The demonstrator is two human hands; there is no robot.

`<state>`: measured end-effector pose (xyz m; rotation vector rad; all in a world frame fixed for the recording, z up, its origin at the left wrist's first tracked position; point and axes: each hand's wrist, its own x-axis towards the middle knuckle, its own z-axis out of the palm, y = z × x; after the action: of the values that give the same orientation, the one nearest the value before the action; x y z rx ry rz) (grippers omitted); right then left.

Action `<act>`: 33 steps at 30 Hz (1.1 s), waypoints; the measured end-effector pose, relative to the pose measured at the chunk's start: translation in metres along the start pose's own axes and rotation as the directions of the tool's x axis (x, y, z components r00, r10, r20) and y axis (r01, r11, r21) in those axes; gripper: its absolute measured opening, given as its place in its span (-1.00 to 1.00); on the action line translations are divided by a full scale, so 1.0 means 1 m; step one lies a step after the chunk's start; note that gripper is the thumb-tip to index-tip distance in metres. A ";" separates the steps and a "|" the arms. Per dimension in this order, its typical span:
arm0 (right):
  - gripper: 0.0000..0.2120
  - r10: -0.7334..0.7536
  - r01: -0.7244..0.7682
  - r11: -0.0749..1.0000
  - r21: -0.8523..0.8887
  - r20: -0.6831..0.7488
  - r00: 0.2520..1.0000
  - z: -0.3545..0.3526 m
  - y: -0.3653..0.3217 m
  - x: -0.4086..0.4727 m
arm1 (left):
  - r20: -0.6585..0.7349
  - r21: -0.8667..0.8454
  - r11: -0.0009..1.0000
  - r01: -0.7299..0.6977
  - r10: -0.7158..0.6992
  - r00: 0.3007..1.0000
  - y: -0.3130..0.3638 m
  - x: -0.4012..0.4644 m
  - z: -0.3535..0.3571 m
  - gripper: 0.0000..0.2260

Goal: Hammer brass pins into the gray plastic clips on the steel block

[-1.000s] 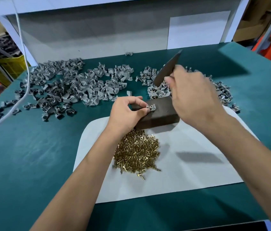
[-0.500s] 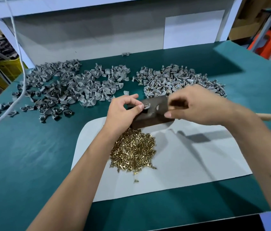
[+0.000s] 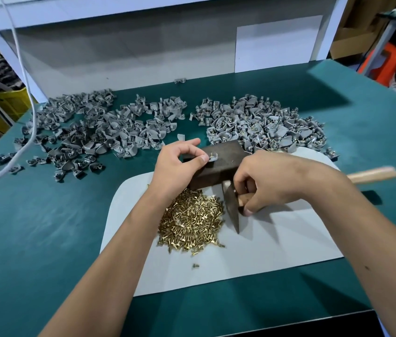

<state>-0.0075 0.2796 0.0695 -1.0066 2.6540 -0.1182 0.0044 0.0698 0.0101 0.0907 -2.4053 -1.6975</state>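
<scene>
A person's 2 bare arms reach over a green counter (image 3: 46, 239) toward a dark steel block (image 3: 219, 164) that sits at the far edge of a pale mat (image 3: 277, 242). The left hand (image 3: 177, 166) pinches a small gray plastic clip (image 3: 212, 157) on top of the block; the clip is tiny, and whether a pin sits in it is hard to tell. The right hand (image 3: 272, 181) curls around a hammer (image 3: 232, 205) close to its head, hiding most of the wooden handle, whose far end sticks out blurred past the wrist. The dark head points down onto the mat beside a heap of brass pins (image 3: 191, 224). Two spreads of gray clips (image 3: 99, 127) lie beyond the block, with a white cable (image 3: 28, 93) crossing the left one.

Half a second ago the hammer head lay over the block; now it is lowered in front of it, beside the pins. The left hand keeps its pinch on the clip.
</scene>
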 end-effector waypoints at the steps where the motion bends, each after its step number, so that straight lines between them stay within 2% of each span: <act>1: -0.77 0.002 -0.002 1.000 0.009 0.011 1.000 0.000 0.000 -0.001 | 0.000 0.006 1.000 -0.003 0.003 1.000 0.000 0.000 0.000 -0.93; 3: -0.80 0.020 -0.020 0.998 0.061 0.002 1.000 -0.006 0.002 -0.002 | 0.002 0.013 1.000 -0.008 0.008 1.000 0.000 0.000 0.001 -0.94; 5: -0.81 0.051 -0.041 0.990 0.133 -0.068 0.996 -0.014 0.004 0.000 | 0.009 0.006 1.000 -0.008 0.008 1.000 0.000 0.000 0.001 -0.95; 7: -0.77 0.063 -0.024 0.990 0.136 -0.295 0.954 -0.017 0.007 0.007 | 0.016 0.000 1.000 -0.007 0.007 1.000 0.001 0.000 0.001 -0.96; 9: -0.84 0.050 0.008 0.993 0.117 -0.484 0.873 -0.015 0.004 0.016 | 0.025 -0.012 1.000 -0.010 0.011 1.000 0.002 -0.001 0.001 -0.95; 12: -0.68 -0.015 0.045 0.998 0.051 -0.483 0.876 -0.001 0.000 0.029 | 0.036 -0.056 0.998 -0.012 0.014 0.999 0.006 -0.003 0.001 -0.91; 17: -0.80 -0.072 0.145 0.986 0.083 -0.571 0.818 0.015 0.002 0.038 | 0.061 -0.111 0.993 -0.027 0.034 0.998 0.010 -0.004 0.000 -0.79; 19: -0.75 -0.076 0.157 0.984 0.079 -0.613 0.786 0.018 0.003 0.039 | 0.020 -0.118 0.992 -0.050 0.052 0.998 0.007 -0.003 0.000 -0.82; 21: -0.67 -0.032 0.133 0.986 0.101 -0.667 0.745 0.020 0.006 0.040 | -0.048 -0.118 0.990 -0.080 0.075 0.996 0.005 0.000 0.000 -0.89; 24: -0.63 0.070 0.061 0.987 0.150 -0.734 0.676 0.023 0.015 0.041 | -0.083 -0.150 0.983 -0.107 0.095 0.992 -0.002 0.003 -0.001 -0.84; 26: -0.60 0.155 -0.017 0.983 0.185 -0.762 0.629 0.024 0.024 0.043 | -0.057 -0.156 0.981 -0.119 0.112 0.992 -0.004 0.004 0.000 -0.82; 30: -0.51 0.402 -0.157 0.911 0.382 -0.734 0.547 0.026 0.040 0.046 | 0.000 -0.127 0.982 -0.139 0.140 0.990 -0.004 0.002 0.003 -0.75; 33: -0.58 0.494 -0.184 0.865 0.467 -0.728 0.476 0.027 0.045 0.045 | 0.011 -0.095 0.984 -0.152 0.153 0.988 -0.002 0.000 0.006 -0.75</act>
<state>-0.0594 0.2842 0.0246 -0.2458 3.4179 -1.2033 0.0036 0.0745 0.0066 -0.1200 -2.2754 -1.7442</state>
